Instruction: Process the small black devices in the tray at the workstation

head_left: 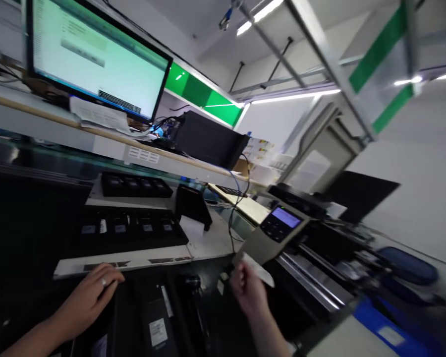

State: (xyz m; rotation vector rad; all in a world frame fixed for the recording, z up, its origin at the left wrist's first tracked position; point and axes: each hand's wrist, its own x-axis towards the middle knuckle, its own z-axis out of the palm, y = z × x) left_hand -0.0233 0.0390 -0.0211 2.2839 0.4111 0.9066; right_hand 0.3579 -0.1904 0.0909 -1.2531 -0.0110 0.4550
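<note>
My left hand (91, 295) lay palm down, fingers loosely together and slightly curled, resting on a dark flat device (148, 312) on the black bench. My right hand (248, 290) was raised, its fingers pinching a small white slip (259, 270) that stuck out up and to the right. Just beyond that slip sat a grey machine with a lit screen (278, 225). Past my left fingertips ran a white tray of small black units (132, 230). Higher up, a monitor (96, 52) glowed on a shelf.

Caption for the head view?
Left hand rests on black trays; right hand holds a small white label beside a keypad device.
</note>
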